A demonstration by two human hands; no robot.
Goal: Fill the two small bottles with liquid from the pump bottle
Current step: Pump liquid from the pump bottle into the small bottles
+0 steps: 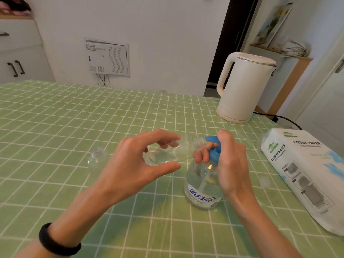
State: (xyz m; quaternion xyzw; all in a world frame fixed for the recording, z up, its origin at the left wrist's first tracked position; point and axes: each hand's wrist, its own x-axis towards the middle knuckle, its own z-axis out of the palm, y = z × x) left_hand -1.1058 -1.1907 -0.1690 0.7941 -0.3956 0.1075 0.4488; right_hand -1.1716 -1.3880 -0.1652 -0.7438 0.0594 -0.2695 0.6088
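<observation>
My left hand [135, 164] holds a small clear bottle [173, 151] almost on its side, its threaded mouth right at the blue nozzle. Some clear liquid lies in the bottle's lower end. My right hand [229, 161] wraps the blue pump head [214, 151] of the clear pump bottle [202, 189], which stands upright on the green checked tablecloth; the thumb sits on top of the pump. A second small clear bottle [96, 159] stands uncapped on the cloth to the left, apart from both hands.
A white electric kettle [245, 86] stands at the back right, its black cord trailing right. A tissue paper pack [309, 175] lies along the right edge. A small clear cap [264, 181] rests beside the pack, another [260, 143] behind it.
</observation>
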